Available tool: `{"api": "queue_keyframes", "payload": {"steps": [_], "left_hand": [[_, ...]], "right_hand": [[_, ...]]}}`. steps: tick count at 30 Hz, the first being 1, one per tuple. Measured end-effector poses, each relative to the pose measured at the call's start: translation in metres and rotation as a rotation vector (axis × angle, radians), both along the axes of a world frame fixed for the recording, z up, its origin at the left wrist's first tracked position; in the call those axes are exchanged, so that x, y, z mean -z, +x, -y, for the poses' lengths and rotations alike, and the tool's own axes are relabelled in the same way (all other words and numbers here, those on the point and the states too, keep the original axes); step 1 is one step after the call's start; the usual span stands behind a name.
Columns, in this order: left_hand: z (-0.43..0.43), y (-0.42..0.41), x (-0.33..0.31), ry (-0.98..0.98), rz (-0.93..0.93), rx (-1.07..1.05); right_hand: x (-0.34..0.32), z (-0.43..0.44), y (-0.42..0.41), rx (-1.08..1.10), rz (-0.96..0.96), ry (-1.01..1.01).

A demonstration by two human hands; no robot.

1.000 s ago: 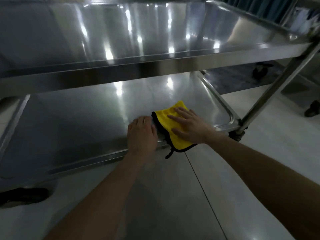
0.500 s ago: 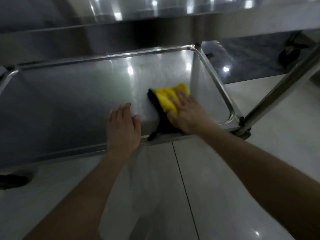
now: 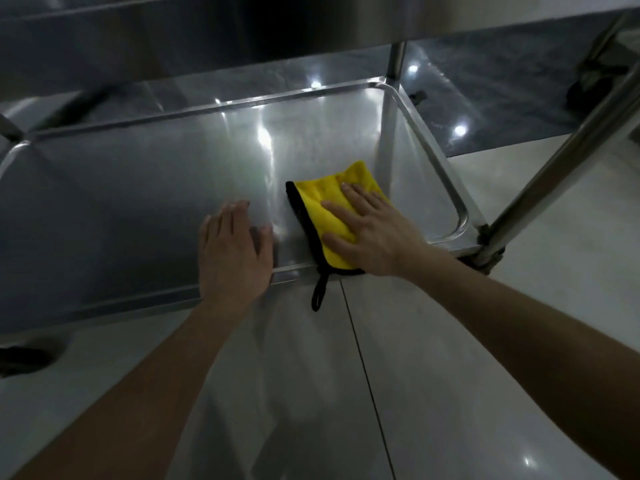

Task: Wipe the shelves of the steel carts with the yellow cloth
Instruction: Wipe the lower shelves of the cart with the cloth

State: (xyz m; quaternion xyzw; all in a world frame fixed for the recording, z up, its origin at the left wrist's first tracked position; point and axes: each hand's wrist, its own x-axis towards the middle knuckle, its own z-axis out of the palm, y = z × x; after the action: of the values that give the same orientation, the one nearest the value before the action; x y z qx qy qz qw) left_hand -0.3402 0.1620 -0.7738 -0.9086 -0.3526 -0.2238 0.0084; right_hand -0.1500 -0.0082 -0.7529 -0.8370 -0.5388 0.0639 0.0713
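A floor (image 3: 433, 375) of pale glossy tiles is seen below, crossed by one dark joint, and a darker strip of floor (image 3: 502, 98) lies farther back. The lower shelf (image 3: 121, 202) of the steel cart (image 3: 395, 64) fills the middle of the view. It is a shallow tray with a raised rim and rounded corners, and lamp reflections are seen on it. The edge of the upper shelf (image 3: 277, 26) crosses the top of the view. A slanted steel leg (image 3: 554, 168) is joined to the near right corner of the lower shelf.

The yellow cloth (image 3: 318, 190) is laid folded on the right part of the lower shelf, close to its near rim. It is edged in black, and a black loop (image 3: 318, 294) hangs from its near corner over the rim. The right hand (image 3: 375, 233) is laid flat on the cloth, with fingers straight and spread; the cloth is pressed down, not gripped. The left hand (image 3: 235, 254) is placed flat on the bare steel just beside the cloth, to its left, without touching it. Its fingers are straight and close together, its heel lies over the near rim, and nothing is held by it.
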Motion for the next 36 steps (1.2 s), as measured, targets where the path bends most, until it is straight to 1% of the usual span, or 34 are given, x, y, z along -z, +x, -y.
{"api": "queue_keyframes", "payload": {"steps": [3,8,10,12,15,18,20,24,27,28,32,36], "left_hand": [[0.002,0.0,-0.003,0.017,-0.036,0.022],[0.006,0.007,-0.005,0.015,-0.037,0.018],[0.006,0.01,-0.004,0.027,-0.034,0.002],[0.006,0.011,-0.003,0.03,-0.032,-0.02],[0.004,0.013,-0.005,-0.008,-0.007,-0.039],[0.004,0.014,-0.005,-0.034,-0.001,-0.045],[0.003,0.013,-0.005,-0.039,-0.001,-0.053],[0.002,0.011,-0.011,-0.065,-0.038,-0.054],[0.007,0.013,-0.019,-0.048,-0.106,-0.023],[0.011,0.021,-0.023,-0.04,-0.112,0.002],[0.041,0.066,-0.031,-0.055,-0.039,0.093],[0.05,0.073,-0.013,-0.097,-0.046,0.076]], "right_hand": [[-0.002,-0.03,0.031,0.075,-0.002,0.007],[-0.015,-0.131,0.101,0.265,-0.049,-0.035],[-0.017,-0.161,0.101,0.282,-0.037,-0.067],[-0.019,-0.174,0.08,0.243,-0.027,-0.073],[-0.018,-0.152,0.039,0.152,-0.004,-0.012],[-0.008,-0.098,-0.001,0.038,0.025,0.057],[-0.001,-0.065,-0.014,0.025,0.01,0.111],[-0.005,-0.006,0.015,0.146,-0.027,0.174],[-0.005,0.031,0.048,0.283,-0.008,0.189],[-0.003,0.036,0.052,0.314,0.008,0.182],[0.002,0.029,0.041,0.362,0.025,0.149],[0.005,0.032,0.047,0.351,0.022,0.177]]}}
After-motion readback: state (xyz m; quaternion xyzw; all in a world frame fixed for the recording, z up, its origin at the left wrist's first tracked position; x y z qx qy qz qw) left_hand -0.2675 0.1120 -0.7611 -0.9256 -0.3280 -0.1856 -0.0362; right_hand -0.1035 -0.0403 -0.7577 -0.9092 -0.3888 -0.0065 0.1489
